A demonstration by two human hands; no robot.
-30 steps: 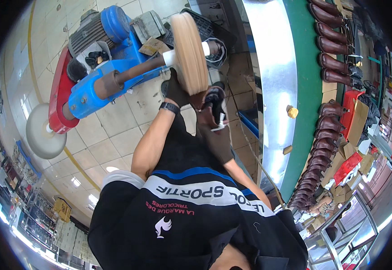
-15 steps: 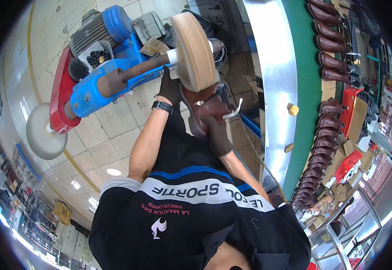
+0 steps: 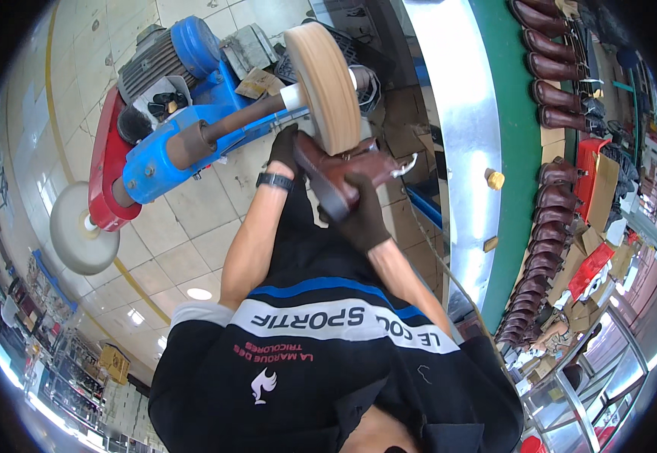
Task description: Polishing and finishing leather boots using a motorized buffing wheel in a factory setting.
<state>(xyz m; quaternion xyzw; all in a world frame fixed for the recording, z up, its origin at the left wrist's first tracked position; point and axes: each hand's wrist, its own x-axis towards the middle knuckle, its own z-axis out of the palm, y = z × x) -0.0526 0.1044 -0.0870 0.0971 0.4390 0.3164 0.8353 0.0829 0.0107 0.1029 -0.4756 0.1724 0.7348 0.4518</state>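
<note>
A brown leather boot [image 3: 327, 175] is held tilted in both hands against the lower edge of a large buffing wheel [image 3: 330, 90]. My left hand [image 3: 285, 147], in a dark glove, grips one end of the boot, with its fingers partly hidden behind it. My right hand [image 3: 365, 215], gloved as well, wraps round the other end near the sole. A white strip [image 3: 405, 165] sticks out from the boot's right side. The wheel sits on the shaft [image 3: 249, 117] of a blue machine.
A blue motor [image 3: 195, 47] and red belt guard [image 3: 103, 166] belong to the machine; a second, pale wheel [image 3: 84, 229] is at its left end. To the right runs a metal-edged green bench [image 3: 516, 98] with rows of brown boots [image 3: 555, 68]. A cable [image 3: 449, 272] hangs alongside.
The boot has turned in my hands, so its side and sole edge now show. My right hand has shifted slightly up and turned with it; my left has moved slightly down.
</note>
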